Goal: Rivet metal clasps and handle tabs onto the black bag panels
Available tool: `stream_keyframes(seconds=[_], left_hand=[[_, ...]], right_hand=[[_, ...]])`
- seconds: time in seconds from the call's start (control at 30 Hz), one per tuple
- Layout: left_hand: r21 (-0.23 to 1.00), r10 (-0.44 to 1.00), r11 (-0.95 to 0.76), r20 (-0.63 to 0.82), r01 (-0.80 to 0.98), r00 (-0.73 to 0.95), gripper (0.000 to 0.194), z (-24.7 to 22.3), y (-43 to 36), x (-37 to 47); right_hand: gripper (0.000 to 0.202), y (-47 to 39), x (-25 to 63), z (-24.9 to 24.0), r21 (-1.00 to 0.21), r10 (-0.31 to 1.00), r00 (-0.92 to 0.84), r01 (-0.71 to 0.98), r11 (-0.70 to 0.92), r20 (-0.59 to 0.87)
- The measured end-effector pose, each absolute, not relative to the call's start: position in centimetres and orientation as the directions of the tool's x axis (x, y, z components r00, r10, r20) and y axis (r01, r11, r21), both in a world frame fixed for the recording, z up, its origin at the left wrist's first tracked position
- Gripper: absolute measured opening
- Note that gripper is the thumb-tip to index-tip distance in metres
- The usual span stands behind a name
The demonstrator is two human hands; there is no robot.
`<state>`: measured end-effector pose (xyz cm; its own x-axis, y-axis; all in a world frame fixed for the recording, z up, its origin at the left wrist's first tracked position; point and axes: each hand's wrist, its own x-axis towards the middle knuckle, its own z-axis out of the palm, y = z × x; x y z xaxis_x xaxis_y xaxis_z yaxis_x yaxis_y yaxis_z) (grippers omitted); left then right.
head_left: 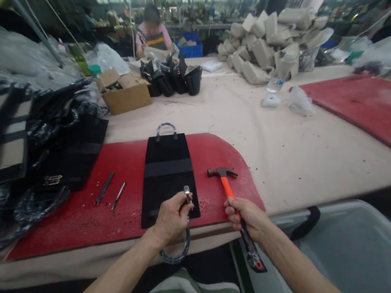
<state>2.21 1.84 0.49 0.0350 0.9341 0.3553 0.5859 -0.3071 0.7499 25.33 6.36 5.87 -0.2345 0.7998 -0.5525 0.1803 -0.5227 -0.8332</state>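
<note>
My right hand [242, 216] is closed around the orange-and-black handle of a claw hammer [226, 183], whose head is over the red mat [213, 152]. Between the fingers of my left hand [173, 215] is a short silver metal piece [186, 190]; its exact kind is unclear. That hand is over the near edge of a black bag panel [165, 174] lying flat on the mat. A plastic-wrapped handle [168, 125] stands at the panel's far end. Another wrapped handle [178, 257] loops below my left hand, its upper ends partly hidden by the fingers.
Two slim metal tools [104, 189] lie left of the panel. Black bag pieces [58, 144] are piled farther left. Beyond are a cardboard box [129, 99], black bags [176, 81] and a heap of beige pieces [262, 53]. A grey bin [357, 251] stands at right; a person [155, 36] sits across the table.
</note>
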Motion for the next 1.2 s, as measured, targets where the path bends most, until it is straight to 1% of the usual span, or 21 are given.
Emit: stream_keyframes(seconds=[0.07, 0.1, 0.17, 0.2, 0.27, 0.3, 0.33, 0.43, 0.5, 0.57, 0.63, 0.67, 0.73, 0.8, 0.83, 0.87, 0.97, 1.0, 1.03, 1.13, 1.2], left_hand=[[0.753, 0.937, -0.301, 0.348, 0.586, 0.033, 0.016, 0.5, 1.9, 2.2], [0.752, 0.938, -0.298, 0.346, 0.588, 0.033, 0.014, 0.5, 1.9, 2.2], [0.754, 0.941, -0.288, 0.338, 0.591, 0.028, 0.013, 0.5, 1.9, 2.3], [0.757, 0.943, -0.281, 0.332, 0.59, 0.022, 0.013, 0.5, 1.9, 2.3], [0.765, 0.947, -0.267, 0.32, 0.586, 0.014, 0.012, 0.6, 1.9, 2.4], [0.769, 0.949, -0.262, 0.316, 0.583, 0.01, 0.012, 0.6, 1.9, 2.4], [0.77, 0.95, -0.26, 0.312, 0.582, 0.012, 0.012, 0.7, 1.8, 2.4], [0.77, 0.952, -0.263, 0.305, 0.581, 0.027, 0.013, 0.6, 1.8, 2.3], [0.773, 0.951, -0.268, 0.307, 0.575, 0.03, 0.014, 0.6, 1.9, 2.2], [0.774, 0.949, -0.272, 0.313, 0.571, 0.027, 0.012, 0.5, 2.0, 2.2], [0.769, 0.947, -0.279, 0.321, 0.575, 0.029, 0.01, 0.6, 2.0, 2.2], [0.765, 0.946, -0.282, 0.323, 0.579, 0.034, 0.01, 0.6, 2.0, 2.2], [0.752, 0.945, -0.29, 0.322, 0.592, 0.054, 0.01, 0.6, 2.0, 2.2], [0.747, 0.944, -0.302, 0.32, 0.593, 0.078, 0.011, 0.6, 2.0, 2.2], [0.751, 0.943, -0.308, 0.321, 0.585, 0.084, 0.011, 0.5, 2.0, 2.2], [0.759, 0.942, -0.311, 0.324, 0.572, 0.084, 0.012, 0.5, 2.0, 2.2], [0.78, 0.944, -0.307, 0.324, 0.545, 0.068, 0.011, 0.3, 2.1, 2.1], [0.78, 0.945, -0.304, 0.32, 0.547, 0.069, 0.011, 0.3, 2.1, 2.1], [0.777, 0.946, -0.303, 0.315, 0.552, 0.075, 0.01, 0.3, 2.1, 2.1], [0.771, 0.945, -0.313, 0.313, 0.555, 0.097, 0.011, 0.4, 2.1, 2.1], [0.772, 0.941, -0.322, 0.324, 0.548, 0.096, 0.013, 0.3, 2.1, 2.1]], right_hand=[[0.028, 5.8, 25.2, 7.8, -0.863, 0.84, -0.203, 0.169, -0.477, -0.504], [0.033, 5.4, 25.1, 9.2, -0.893, 0.878, -0.187, 0.187, -0.408, -0.44], [0.039, 4.4, 25.2, 12.2, -0.942, 0.963, -0.166, 0.296, -0.156, -0.211], [0.04, 3.8, 25.2, 13.6, -0.924, 0.984, -0.169, 0.382, 0.013, -0.056], [0.038, 2.9, 25.3, 15.6, -0.777, 0.957, -0.217, 0.562, 0.284, 0.193], [0.036, 2.5, 25.4, 16.0, -0.677, 0.927, -0.27, 0.634, 0.374, 0.26], [0.034, 2.2, 25.4, 16.2, -0.577, 0.9, -0.337, 0.69, 0.437, 0.278], [0.031, 1.8, 25.7, 16.7, -0.327, 0.841, -0.503, 0.775, 0.541, 0.199], [0.03, 1.7, 25.8, 17.8, -0.254, 0.814, -0.532, 0.775, 0.579, 0.231], [0.03, 1.4, 25.7, 19.4, -0.288, 0.79, -0.473, 0.752, 0.593, 0.39], [0.027, 1.0, 25.5, 20.2, -0.352, 0.758, -0.339, 0.731, 0.585, 0.557], [0.026, 0.8, 25.3, 20.2, -0.353, 0.74, -0.319, 0.723, 0.594, 0.592], [0.026, 0.7, 25.2, 19.2, -0.28, 0.726, -0.433, 0.72, 0.635, 0.534], [0.027, 0.9, 25.4, 18.1, -0.205, 0.747, -0.571, 0.73, 0.652, 0.34], [0.027, 1.1, 25.6, 17.7, -0.202, 0.769, -0.582, 0.746, 0.635, 0.265], [0.028, 1.2, 25.7, 17.5, -0.226, 0.8, -0.549, 0.77, 0.597, 0.243], [0.033, 1.3, 25.6, 17.3, -0.374, 0.874, -0.365, 0.799, 0.471, 0.321], [0.034, 1.2, 25.5, 17.2, -0.403, 0.885, -0.34, 0.796, 0.451, 0.318], [0.033, 1.1, 25.5, 17.0, -0.411, 0.893, -0.349, 0.797, 0.443, 0.285], [0.03, 1.2, 25.8, 16.1, -0.397, 0.892, -0.443, 0.806, 0.439, 0.088], [0.033, 2.0, 26.4, 15.2, -0.466, 0.908, -0.419, 0.802, 0.375, 0.01]])
